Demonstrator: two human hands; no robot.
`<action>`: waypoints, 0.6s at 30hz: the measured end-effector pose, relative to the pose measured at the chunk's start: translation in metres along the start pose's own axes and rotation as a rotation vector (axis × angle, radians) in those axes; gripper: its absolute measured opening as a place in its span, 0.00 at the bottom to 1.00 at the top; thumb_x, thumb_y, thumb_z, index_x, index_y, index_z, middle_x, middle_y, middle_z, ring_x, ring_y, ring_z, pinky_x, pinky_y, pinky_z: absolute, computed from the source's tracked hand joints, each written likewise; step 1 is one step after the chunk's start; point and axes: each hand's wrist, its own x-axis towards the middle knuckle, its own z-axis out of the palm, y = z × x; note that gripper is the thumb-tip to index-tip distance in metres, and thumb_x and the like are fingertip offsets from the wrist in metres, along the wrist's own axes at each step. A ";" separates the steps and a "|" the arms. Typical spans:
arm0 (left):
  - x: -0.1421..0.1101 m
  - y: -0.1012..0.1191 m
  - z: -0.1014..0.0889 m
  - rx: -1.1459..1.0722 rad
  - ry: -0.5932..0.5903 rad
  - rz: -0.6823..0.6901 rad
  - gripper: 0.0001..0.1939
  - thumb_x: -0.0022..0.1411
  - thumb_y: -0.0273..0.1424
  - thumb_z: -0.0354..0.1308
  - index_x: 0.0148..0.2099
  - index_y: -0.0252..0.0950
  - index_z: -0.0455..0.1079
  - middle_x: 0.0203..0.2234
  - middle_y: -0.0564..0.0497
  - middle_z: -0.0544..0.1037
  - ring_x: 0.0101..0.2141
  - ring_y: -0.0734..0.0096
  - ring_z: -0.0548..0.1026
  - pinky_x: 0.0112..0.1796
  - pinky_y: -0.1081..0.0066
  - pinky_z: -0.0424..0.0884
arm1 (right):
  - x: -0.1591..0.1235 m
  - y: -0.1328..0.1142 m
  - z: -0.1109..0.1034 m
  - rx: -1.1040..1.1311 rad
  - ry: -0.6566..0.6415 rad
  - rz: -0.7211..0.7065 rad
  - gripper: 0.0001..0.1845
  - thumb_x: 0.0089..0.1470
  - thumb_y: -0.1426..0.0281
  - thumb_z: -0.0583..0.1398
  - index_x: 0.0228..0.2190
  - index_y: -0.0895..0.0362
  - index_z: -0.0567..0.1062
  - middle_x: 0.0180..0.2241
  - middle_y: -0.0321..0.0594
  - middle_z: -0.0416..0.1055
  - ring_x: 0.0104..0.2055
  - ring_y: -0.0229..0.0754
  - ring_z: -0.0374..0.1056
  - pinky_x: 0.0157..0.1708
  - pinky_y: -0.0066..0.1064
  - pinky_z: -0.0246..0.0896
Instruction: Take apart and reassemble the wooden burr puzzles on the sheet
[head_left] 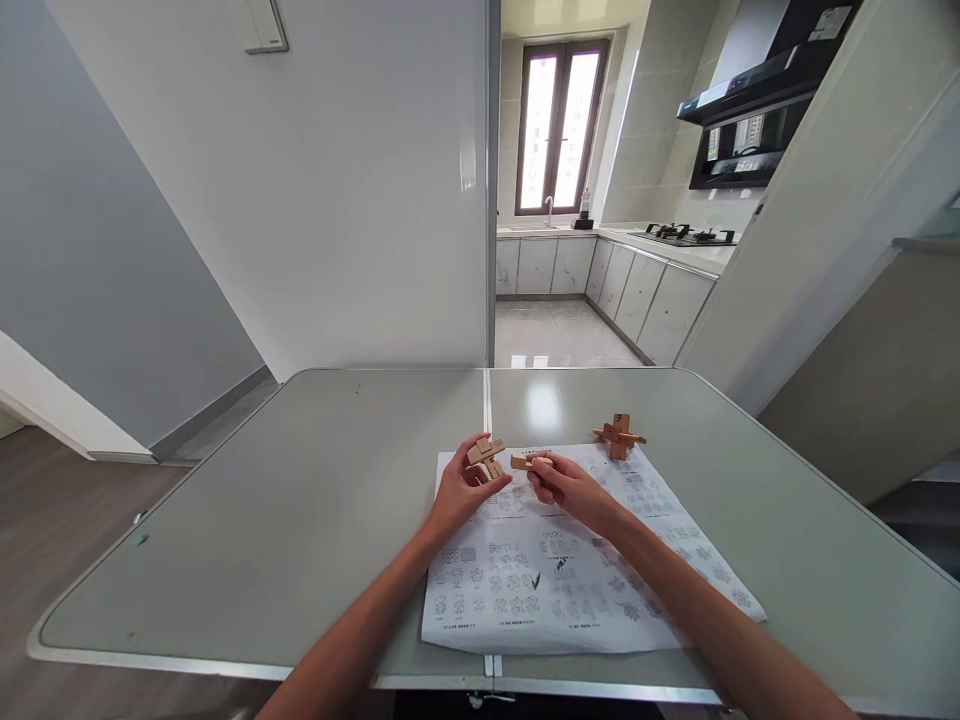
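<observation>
My left hand (463, 487) is closed around a partly built wooden interlocking puzzle (486, 453), its light blocks crossing one another between thumb and fingers. Just to the right, my right hand (564, 483) pinches a single wooden puzzle piece (523, 462) whose free end points left at the puzzle. A small gap separates the piece from the puzzle. Beneath both hands lies a large printed instruction sheet (517, 625) covered with small diagrams. At its far right edge stands another wooden cross-shaped puzzle (619, 438), darker and touched by neither hand.
The sheet rests on a grey-green folding table (247, 540) with a metal rim and a centre seam. A small greenish bit (141, 539) lies near its left edge. Beyond the table are a white wall panel (360, 200) and a kitchen with a gas stove (686, 235).
</observation>
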 end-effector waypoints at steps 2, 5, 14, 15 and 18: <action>0.000 0.000 0.000 0.006 -0.004 0.005 0.39 0.52 0.41 0.75 0.63 0.43 0.66 0.37 0.54 0.76 0.25 0.80 0.66 0.28 0.76 0.67 | 0.002 0.003 -0.002 0.025 0.020 -0.009 0.27 0.58 0.46 0.65 0.45 0.55 0.76 0.28 0.33 0.62 0.25 0.36 0.55 0.27 0.31 0.56; 0.000 0.000 0.000 0.017 -0.007 0.003 0.39 0.52 0.41 0.75 0.63 0.43 0.66 0.34 0.55 0.76 0.24 0.80 0.66 0.27 0.76 0.67 | 0.003 0.005 -0.003 0.048 0.039 -0.022 0.28 0.55 0.49 0.68 0.47 0.56 0.78 0.26 0.31 0.59 0.26 0.36 0.55 0.28 0.31 0.57; 0.000 -0.003 -0.001 -0.014 -0.039 -0.004 0.41 0.52 0.41 0.75 0.64 0.43 0.64 0.42 0.50 0.78 0.28 0.77 0.71 0.31 0.74 0.71 | -0.002 -0.005 0.002 0.013 -0.035 -0.032 0.27 0.56 0.48 0.68 0.46 0.57 0.78 0.40 0.44 0.73 0.38 0.43 0.67 0.43 0.38 0.66; 0.000 -0.002 -0.001 -0.016 -0.051 0.000 0.41 0.52 0.41 0.75 0.64 0.43 0.64 0.43 0.50 0.78 0.28 0.77 0.71 0.32 0.74 0.71 | -0.002 -0.006 0.002 0.043 -0.040 -0.028 0.27 0.56 0.50 0.68 0.48 0.56 0.77 0.39 0.43 0.73 0.37 0.42 0.66 0.43 0.38 0.66; -0.003 0.000 0.000 0.008 -0.095 0.019 0.40 0.53 0.42 0.75 0.65 0.44 0.64 0.43 0.50 0.79 0.28 0.77 0.71 0.32 0.74 0.71 | -0.002 -0.004 0.001 0.173 -0.032 -0.021 0.27 0.56 0.53 0.70 0.51 0.54 0.75 0.34 0.38 0.72 0.33 0.39 0.65 0.40 0.34 0.64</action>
